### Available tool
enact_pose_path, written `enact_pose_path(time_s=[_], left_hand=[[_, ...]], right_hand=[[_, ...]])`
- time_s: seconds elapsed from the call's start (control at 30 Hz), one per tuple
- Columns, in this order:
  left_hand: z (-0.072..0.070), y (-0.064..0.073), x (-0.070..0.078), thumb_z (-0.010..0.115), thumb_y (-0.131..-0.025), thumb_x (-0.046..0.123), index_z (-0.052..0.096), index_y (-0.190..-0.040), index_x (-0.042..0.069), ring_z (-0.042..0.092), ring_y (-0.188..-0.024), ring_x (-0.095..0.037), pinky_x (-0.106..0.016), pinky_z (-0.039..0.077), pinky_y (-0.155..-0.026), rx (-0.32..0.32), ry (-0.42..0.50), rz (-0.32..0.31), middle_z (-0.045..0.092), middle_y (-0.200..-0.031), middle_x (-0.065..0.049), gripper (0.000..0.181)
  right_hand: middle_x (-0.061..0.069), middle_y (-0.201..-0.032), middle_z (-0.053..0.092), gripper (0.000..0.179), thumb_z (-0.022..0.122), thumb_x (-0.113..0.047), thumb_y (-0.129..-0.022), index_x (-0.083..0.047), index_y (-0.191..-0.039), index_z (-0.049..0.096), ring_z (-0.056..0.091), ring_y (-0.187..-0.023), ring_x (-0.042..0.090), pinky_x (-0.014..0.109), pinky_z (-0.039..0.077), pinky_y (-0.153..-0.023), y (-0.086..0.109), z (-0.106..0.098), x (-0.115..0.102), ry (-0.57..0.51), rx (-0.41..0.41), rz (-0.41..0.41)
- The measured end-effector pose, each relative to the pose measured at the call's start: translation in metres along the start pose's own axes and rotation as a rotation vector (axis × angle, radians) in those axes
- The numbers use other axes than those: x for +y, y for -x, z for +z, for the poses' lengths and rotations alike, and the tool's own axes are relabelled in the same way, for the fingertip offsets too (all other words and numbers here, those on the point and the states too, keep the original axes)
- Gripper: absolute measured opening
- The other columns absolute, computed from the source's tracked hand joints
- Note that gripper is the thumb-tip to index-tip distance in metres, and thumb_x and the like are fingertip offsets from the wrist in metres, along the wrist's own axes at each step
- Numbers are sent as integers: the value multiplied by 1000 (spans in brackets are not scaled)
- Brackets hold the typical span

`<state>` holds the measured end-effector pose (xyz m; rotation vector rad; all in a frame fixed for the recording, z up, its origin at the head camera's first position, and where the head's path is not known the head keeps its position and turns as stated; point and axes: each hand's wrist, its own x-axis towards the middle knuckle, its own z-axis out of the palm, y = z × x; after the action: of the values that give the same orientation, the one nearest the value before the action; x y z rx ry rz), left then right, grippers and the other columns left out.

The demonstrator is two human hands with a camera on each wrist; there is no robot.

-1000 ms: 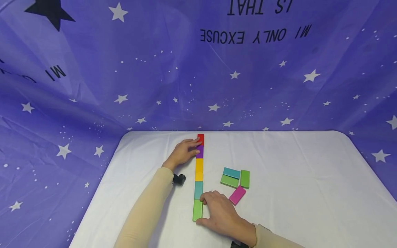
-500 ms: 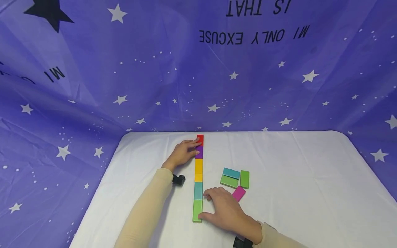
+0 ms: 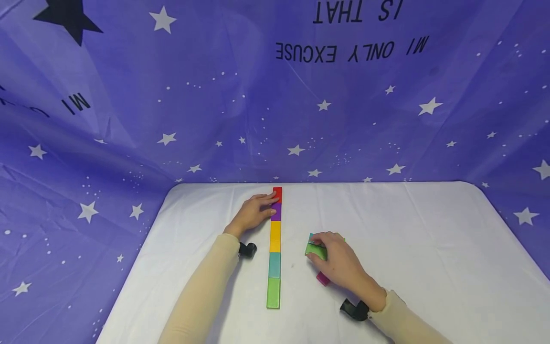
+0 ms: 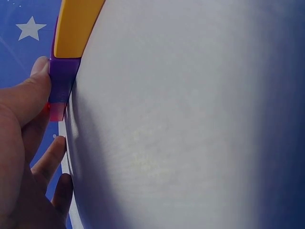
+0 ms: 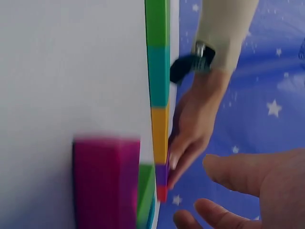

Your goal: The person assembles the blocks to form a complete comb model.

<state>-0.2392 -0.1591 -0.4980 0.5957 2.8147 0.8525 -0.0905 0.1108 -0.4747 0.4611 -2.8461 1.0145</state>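
Note:
A straight row of blocks runs away from the near side: light green, teal, two yellow pieces, purple and red. At its far end my left hand touches the red block with its fingers and the purple one with its thumb. My right hand hovers over the loose blocks, thumb and fingers apart. Beneath it lie a green block and a teal block. A magenta block is partly covered by this hand in the head view. Another green block is nearly hidden.
A white cloth covers the table. Behind it and at the sides hangs a purple star-patterned curtain. Each wrist carries a black camera mount. The row stands between the left arm and the loose blocks.
My right hand has left the near green block in the row and moved right and away, over the loose blocks. The left hand stays at the row's far end.

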Motion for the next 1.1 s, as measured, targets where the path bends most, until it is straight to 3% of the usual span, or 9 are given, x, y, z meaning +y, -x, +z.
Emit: enact_pose_path(time_s=[0.03, 0.4, 0.73, 0.87, 1.1], left_hand=[[0, 0, 0, 66, -97, 34, 57, -144, 23, 36, -145, -26, -52, 23, -120, 1, -2, 1, 43, -156, 6, 48], [0, 0, 1, 66, -98, 33, 57, -144, 23, 35, -146, -27, -52, 22, -120, -5, -2, -1, 42, -157, 6, 48], [-1, 0, 0, 67, -97, 32, 59, -142, 21, 37, -144, -28, -52, 24, -120, 7, 7, 19, 44, -156, 4, 48], [-1, 1, 1, 67, -97, 31, 59, -142, 20, 38, -144, -28, -51, 24, -120, 3, 8, 16, 44, -156, 4, 47], [-2, 2, 3, 68, -97, 30, 59, -142, 19, 38, -144, -29, -54, 24, -119, 14, 11, 14, 45, -155, 2, 47]], right_hand=[[4, -110, 70, 37, 81, -22, -83, -6, -114, 70, 59, -100, 22, 40, 53, -84, -1, -2, 3, -6, 10, -1], [10, -114, 68, 36, 78, -14, -85, -5, -119, 70, 58, -105, 29, 47, 51, -88, -10, -16, 32, 42, 25, 18], [10, -109, 70, 29, 78, -10, -86, -6, -114, 74, 57, -106, 32, 48, 48, -93, -17, -13, 41, 109, -44, 0], [11, -107, 70, 26, 77, -8, -87, -5, -112, 75, 58, -104, 33, 48, 49, -91, -21, -11, 44, 142, -60, -38], [15, -105, 70, 24, 74, -3, -86, -4, -110, 75, 59, -98, 37, 49, 50, -87, -35, -9, 48, 178, -4, -99]])
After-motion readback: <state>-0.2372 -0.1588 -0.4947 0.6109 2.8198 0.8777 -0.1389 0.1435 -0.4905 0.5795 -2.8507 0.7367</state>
